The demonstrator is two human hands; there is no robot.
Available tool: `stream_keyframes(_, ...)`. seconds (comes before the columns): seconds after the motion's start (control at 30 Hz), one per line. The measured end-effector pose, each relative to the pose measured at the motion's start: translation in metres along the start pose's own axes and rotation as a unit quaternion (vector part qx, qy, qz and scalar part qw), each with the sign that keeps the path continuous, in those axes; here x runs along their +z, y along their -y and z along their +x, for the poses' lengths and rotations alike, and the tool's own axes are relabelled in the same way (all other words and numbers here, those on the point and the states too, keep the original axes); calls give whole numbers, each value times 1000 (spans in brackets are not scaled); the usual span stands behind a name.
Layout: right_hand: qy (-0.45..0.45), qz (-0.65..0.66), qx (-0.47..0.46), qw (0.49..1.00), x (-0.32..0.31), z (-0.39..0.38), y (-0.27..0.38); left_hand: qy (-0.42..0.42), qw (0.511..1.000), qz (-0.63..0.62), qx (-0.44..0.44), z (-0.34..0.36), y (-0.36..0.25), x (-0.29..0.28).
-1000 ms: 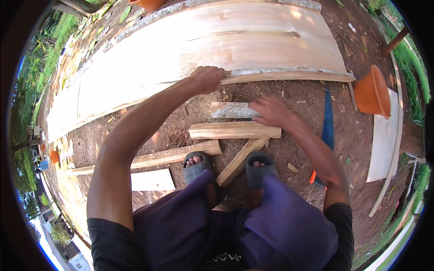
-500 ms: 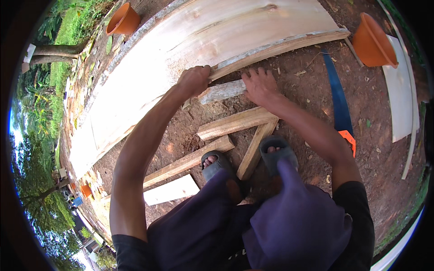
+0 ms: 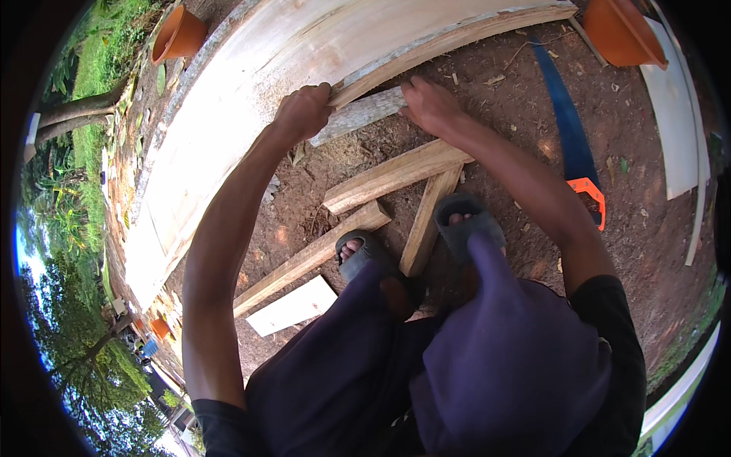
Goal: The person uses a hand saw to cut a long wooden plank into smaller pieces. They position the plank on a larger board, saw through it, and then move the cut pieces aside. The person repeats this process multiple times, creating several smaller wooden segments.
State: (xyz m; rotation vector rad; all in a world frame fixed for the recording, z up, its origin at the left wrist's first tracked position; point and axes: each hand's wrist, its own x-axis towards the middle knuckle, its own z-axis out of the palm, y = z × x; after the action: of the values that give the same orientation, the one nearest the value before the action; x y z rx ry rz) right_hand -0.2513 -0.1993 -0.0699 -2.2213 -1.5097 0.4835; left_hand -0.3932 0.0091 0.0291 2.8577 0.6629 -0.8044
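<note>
A wide pale plank (image 3: 304, 38) with bark along its edges stretches across the upper part of the view. My left hand (image 3: 303, 114) is closed at its near edge, fingers curled over the wood. Just below that edge lies a short bark-covered piece of wood (image 3: 362, 116). My right hand (image 3: 432, 107) has its fingers wrapped round the right end of this piece, hiding that end. The piece's left end reaches close under my left hand; whether the two touch I cannot tell.
Cut lengths of timber (image 3: 396, 174) lie on the soil before my sandals, beside a small white board (image 3: 292, 306). To the right is a handsaw (image 3: 565, 114) with an orange handle. Orange buckets (image 3: 624, 34) stand at upper right and upper left, near a pale sheet (image 3: 674, 114).
The whole scene sits higher in the picture, as the view has tilted down. Both hands keep their hold, with little visible shift against the plank.
</note>
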Motion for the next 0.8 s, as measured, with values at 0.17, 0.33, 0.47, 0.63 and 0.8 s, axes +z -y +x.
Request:
stream_keyframes(0.17, -4, -1, 0, 1000, 6, 13, -7, -5, 1000, 4, 16, 1, 2, 1)
stream_keyframes(0.33, -30, -38, -26, 998, 17, 18, -13, -9, 1000, -3, 28, 3, -1, 2)
stream_keyframes(0.47, -13, -35, -27, 999, 7, 18, 2, -16, 999, -1, 33, 2, 7, 6)
stream_keyframes(0.63, -27, -60, -55, 996, 10, 20, -5, -3, 1000, 3, 30, 4, 1, 5)
stream_keyframes(0.8, -34, -43, -58, 997, 8, 25, -1, -12, 999, -13, 34, 1, 6, 7)
